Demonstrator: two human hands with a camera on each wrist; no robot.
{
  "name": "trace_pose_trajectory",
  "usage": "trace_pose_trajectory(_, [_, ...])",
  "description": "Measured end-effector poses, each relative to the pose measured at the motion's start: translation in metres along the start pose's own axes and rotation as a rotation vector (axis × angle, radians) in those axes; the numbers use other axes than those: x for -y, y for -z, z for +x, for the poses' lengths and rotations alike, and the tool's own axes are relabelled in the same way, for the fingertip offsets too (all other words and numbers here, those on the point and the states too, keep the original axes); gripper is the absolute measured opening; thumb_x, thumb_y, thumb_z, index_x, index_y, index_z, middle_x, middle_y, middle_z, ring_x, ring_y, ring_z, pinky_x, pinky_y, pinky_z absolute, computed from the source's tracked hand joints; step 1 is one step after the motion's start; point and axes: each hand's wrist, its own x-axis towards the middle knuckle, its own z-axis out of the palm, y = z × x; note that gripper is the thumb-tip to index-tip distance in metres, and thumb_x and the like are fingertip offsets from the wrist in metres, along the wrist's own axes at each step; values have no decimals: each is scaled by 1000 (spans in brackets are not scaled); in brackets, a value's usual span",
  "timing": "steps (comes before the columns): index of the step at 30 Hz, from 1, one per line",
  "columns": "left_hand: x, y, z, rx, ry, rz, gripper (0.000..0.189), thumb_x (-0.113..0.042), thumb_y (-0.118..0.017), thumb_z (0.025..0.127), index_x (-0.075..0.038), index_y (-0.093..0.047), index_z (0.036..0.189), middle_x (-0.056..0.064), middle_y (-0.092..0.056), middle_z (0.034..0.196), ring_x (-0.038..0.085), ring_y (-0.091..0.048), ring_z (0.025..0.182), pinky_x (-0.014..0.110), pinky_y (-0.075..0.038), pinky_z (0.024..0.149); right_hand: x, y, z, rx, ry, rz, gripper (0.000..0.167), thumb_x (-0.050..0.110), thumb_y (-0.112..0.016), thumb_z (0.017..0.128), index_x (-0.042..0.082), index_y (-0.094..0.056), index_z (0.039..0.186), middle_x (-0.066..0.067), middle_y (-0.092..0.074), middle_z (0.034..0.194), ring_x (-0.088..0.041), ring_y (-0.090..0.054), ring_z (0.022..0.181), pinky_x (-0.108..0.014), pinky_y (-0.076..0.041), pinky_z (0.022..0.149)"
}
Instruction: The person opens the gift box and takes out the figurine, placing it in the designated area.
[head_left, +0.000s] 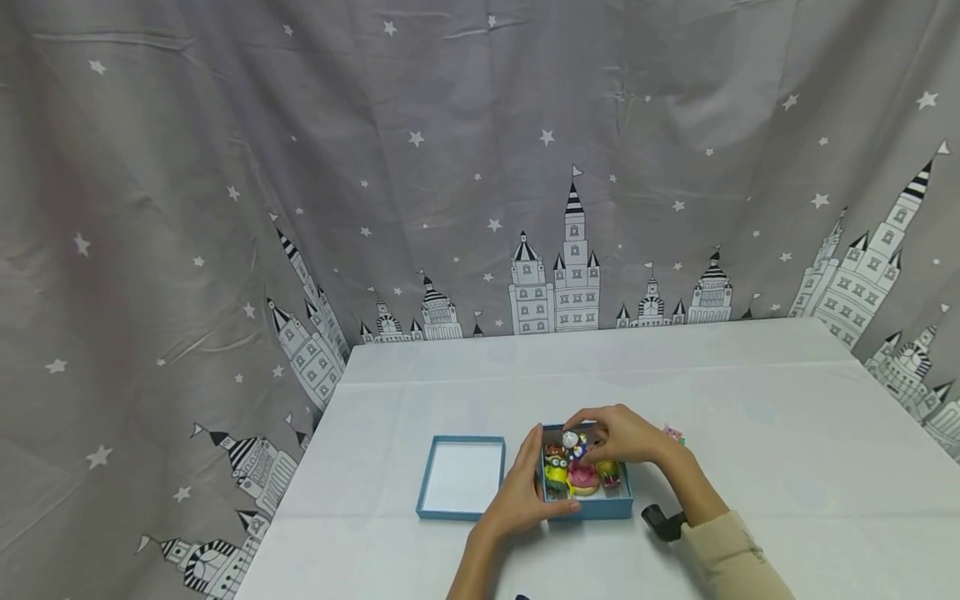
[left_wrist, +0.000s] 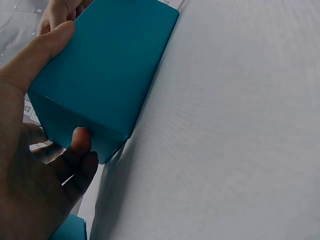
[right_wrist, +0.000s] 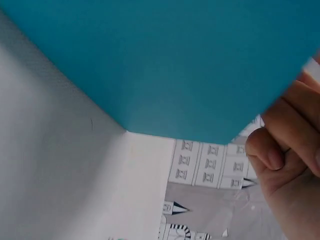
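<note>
A blue box [head_left: 600, 508] without its cover stands on the white table, holding several small toy figurines. Inside are a yellow minion figurine [head_left: 556, 476], a pink ring-shaped toy [head_left: 582, 480] and a yellow-and-red figurine [head_left: 608, 474]. My left hand [head_left: 517, 493] grips the box's left front corner, its thumb along the front wall; the left wrist view shows the curled fingers at the box's end. Reaching in over the back right, my right hand [head_left: 618, 435] pinches a white-and-blue figurine [head_left: 576, 445] between thumb and forefinger. In the right wrist view the box hides the fingertips.
Left of the box lies a shallow blue-rimmed lid [head_left: 463, 475], white inside facing up. A small pink toy [head_left: 674, 434] sits behind the right wrist, partly hidden. A grey curtain [head_left: 450, 167] with castles hangs behind the table. A black device [head_left: 663, 522] is at the right wrist.
</note>
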Motion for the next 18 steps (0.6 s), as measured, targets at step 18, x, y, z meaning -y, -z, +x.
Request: trace_pose_trajectory(18, [0, -2, 0, -11, 16, 50, 116, -51, -76, 68, -12, -4, 149, 11, -8, 154, 30, -14, 138, 52, -23, 105, -39, 41, -66, -441, -166, 122, 52, 26, -78, 73, 16, -59, 120, 7, -26, 51, -3, -27, 42, -25, -31, 42])
